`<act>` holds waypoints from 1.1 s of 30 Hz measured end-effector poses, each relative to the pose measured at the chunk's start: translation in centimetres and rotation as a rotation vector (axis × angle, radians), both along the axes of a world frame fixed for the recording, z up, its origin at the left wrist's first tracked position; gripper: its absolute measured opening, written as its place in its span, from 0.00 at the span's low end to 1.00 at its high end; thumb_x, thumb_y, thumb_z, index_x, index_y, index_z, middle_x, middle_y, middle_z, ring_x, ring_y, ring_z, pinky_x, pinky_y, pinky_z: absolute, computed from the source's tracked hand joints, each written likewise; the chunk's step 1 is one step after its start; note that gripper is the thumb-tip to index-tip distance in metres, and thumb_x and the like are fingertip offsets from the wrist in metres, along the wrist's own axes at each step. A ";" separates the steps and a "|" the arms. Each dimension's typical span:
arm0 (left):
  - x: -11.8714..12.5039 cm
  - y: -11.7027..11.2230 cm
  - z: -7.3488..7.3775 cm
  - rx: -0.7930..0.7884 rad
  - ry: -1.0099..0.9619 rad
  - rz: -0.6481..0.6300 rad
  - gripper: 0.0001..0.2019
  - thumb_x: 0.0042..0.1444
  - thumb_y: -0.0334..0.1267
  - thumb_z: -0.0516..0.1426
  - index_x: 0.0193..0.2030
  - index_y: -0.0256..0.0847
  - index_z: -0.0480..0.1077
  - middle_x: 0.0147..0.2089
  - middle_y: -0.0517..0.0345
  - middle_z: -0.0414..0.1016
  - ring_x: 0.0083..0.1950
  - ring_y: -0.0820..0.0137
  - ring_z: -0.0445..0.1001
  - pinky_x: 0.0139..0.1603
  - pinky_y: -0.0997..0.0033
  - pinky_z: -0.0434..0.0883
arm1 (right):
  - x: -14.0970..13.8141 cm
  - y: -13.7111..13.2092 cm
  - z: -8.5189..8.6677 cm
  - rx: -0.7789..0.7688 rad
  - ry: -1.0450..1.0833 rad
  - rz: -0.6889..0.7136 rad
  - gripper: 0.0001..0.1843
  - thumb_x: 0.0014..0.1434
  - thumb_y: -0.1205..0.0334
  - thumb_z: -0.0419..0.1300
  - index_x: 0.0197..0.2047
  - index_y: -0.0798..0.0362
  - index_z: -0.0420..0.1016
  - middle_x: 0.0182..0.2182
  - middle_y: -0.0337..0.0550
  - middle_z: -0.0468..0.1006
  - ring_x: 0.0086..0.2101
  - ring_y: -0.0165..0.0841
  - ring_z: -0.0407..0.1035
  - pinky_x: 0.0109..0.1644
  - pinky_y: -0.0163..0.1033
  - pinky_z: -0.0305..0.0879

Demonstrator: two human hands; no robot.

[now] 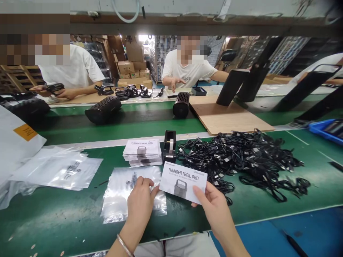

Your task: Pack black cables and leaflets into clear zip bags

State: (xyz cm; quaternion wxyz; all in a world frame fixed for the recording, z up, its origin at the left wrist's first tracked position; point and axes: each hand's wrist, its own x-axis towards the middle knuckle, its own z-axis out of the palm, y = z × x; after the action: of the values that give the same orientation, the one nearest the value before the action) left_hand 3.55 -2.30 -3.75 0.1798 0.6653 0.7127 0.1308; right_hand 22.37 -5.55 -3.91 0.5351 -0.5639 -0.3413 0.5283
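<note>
In my right hand (pixel 211 201) is a white printed manual (pixel 183 182) marked "Thunder Trail Pro", pinched by its right side with the thumb on top. My left hand (pixel 142 196) rests with curled fingers on a clear plastic bag (pixel 115 200), lying on similar bags on the green bench. The left thumb is close to the manual's left edge. Beyond the bags sits a stack of matching manuals (pixel 142 151), beside a black tape dispenser (pixel 169 142). A large heap of black cables (pixel 235 153) lies to the right of the manual.
More plastic bags (pixel 69 171) are at the left. Black speakers (pixel 103 109) stand on the green conveyor (pixel 144 125), along with a wooden board (pixel 230 117). A blue bin (pixel 325 130) is at the right. Co-workers in white shirts (pixel 184 71) are across the line.
</note>
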 end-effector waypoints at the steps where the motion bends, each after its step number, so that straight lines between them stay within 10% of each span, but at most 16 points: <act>1: -0.1 0.0 0.0 -0.005 -0.002 0.002 0.07 0.55 0.38 0.50 0.32 0.41 0.68 0.37 0.55 0.68 0.35 0.63 0.70 0.30 0.67 0.61 | 0.0 -0.1 -0.1 -0.003 -0.006 -0.001 0.21 0.49 0.52 0.62 0.43 0.55 0.73 0.36 0.46 0.78 0.27 0.31 0.68 0.24 0.33 0.69; 33: -1.1 0.0 0.1 -0.022 -0.015 0.023 0.10 0.55 0.43 0.51 0.30 0.43 0.69 0.35 0.57 0.70 0.31 0.65 0.71 0.27 0.69 0.61 | -1.8 -0.8 -1.3 -0.032 -0.110 -0.075 0.24 0.47 0.46 0.61 0.40 0.56 0.71 0.39 0.50 0.77 0.31 0.39 0.71 0.26 0.40 0.72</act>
State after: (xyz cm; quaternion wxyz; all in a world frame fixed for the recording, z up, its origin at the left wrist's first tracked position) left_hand 2.45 -2.28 -3.68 0.1909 0.6540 0.7203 0.1302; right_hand 20.57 -6.31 -5.20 0.5259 -0.6132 -0.3401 0.4814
